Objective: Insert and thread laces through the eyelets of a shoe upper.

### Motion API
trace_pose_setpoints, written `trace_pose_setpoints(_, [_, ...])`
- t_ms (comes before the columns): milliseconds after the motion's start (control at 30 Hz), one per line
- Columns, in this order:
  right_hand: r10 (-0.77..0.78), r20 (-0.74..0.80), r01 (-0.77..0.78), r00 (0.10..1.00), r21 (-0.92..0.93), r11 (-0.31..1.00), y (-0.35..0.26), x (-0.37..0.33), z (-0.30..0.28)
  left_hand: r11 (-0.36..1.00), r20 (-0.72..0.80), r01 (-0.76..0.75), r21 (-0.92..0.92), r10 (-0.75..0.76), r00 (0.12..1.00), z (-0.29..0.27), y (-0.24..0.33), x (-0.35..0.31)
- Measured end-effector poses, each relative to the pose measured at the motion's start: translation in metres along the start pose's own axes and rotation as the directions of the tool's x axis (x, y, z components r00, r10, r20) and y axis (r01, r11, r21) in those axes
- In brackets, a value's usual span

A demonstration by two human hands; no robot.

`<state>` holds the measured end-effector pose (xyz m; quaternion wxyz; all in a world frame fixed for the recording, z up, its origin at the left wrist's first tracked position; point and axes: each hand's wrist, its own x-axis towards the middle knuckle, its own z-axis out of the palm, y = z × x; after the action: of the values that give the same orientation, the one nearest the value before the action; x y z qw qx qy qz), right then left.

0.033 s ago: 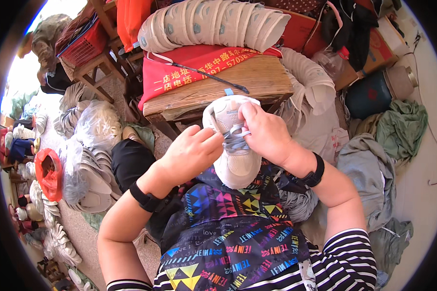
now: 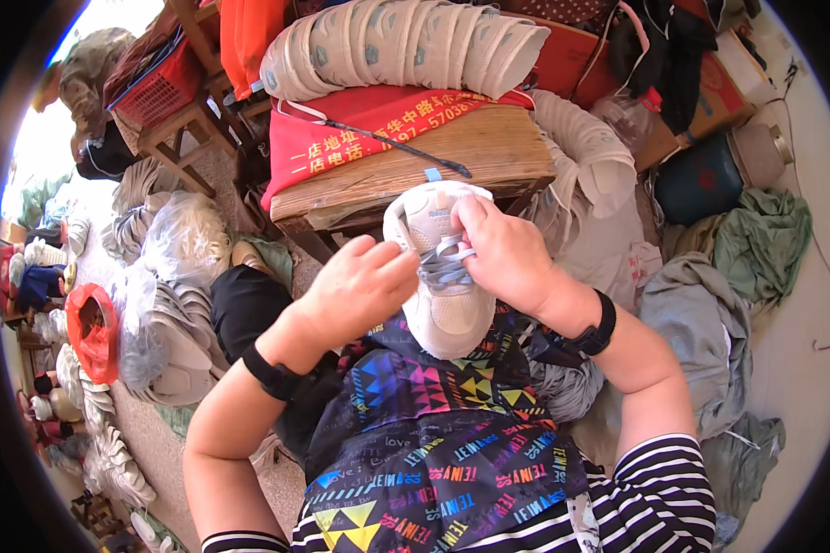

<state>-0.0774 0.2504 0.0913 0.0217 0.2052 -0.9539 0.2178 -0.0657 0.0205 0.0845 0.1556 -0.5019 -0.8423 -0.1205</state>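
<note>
A white sneaker (image 2: 448,321) stands in front of my apron with its toe toward me and its heel end by the table edge. Blue-grey shoelaces (image 2: 444,275) cross over its tongue (image 2: 433,221). My right hand (image 2: 507,247) is closed at the shoe's right side, thumb over the tongue, and pinches a lace by the upper eyelets. My left hand (image 2: 361,284) is closed at the left side of the laces, its fingertips pressed together; what they pinch is hidden.
A wooden table (image 2: 503,152) ahead bears a red cloth (image 2: 314,143), a dark cord (image 2: 401,147) and a curved row of beige shoe uppers (image 2: 406,46). More uppers (image 2: 586,152) hang at its right. Plastic-wrapped shoe parts (image 2: 171,313) and a red bag (image 2: 92,332) lie left; grey cloth (image 2: 696,323) lies right.
My left hand has shifted slightly left, away from the laces. The right hand and the sneaker have hardly moved.
</note>
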Motion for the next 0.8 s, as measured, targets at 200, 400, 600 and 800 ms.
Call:
trace_pose_setpoints(200, [-0.051, 0.036, 0.045, 0.998, 0.155, 0.987, 0.015, 0.003, -0.003, 0.990, -0.137, 0.062, 0.127, -0.044, 0.990, -0.001, -0.011, -0.003])
trace_pose_setpoints(400, [-0.042, 0.019, 0.037, 0.999, 0.197, 0.980, 0.015, 0.004, -0.001, 0.948, -0.317, 0.315, 0.048, -0.284, 0.905, 0.003, 0.004, 0.006])
trace_pose_setpoints(600, [-0.004, -0.066, 0.007, 0.998, 0.052, 0.999, 0.005, 0.000, 0.006, 0.875, -0.349, 0.280, -0.396, -0.425, 0.835, 0.014, 0.013, 0.010])
trace_pose_setpoints(800, [-0.045, -0.038, 0.048, 0.998, 0.071, 0.996, 0.008, -0.001, 0.001, 0.854, 0.007, 0.202, -0.479, -0.227, 0.974, 0.016, 0.017, -0.012])
